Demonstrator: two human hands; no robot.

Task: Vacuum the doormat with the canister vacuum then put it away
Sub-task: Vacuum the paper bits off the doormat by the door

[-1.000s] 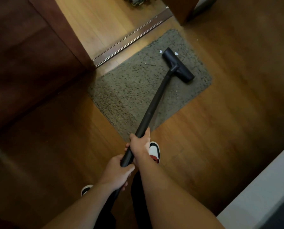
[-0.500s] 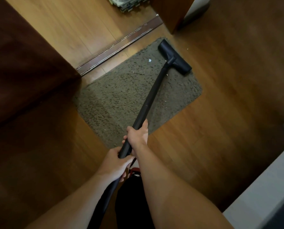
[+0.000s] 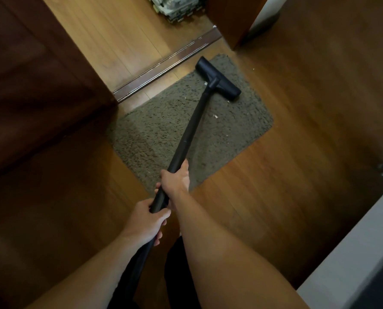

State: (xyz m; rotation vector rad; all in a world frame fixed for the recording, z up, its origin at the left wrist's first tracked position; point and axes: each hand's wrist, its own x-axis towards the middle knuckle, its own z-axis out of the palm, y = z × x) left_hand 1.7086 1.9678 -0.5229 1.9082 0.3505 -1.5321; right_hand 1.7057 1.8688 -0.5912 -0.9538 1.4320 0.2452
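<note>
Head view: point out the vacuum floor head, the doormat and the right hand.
vacuum floor head (image 3: 218,82), head view, middle where the wand (image 3: 192,126) joins.
doormat (image 3: 159,130), head view, bare pile left of the wand.
right hand (image 3: 176,179), head view, back of the hand gripping the wand.

The black hose (image 3: 134,270) runs off the bottom edge; a pale stack (image 3: 177,7) is cut by the top edge
</note>
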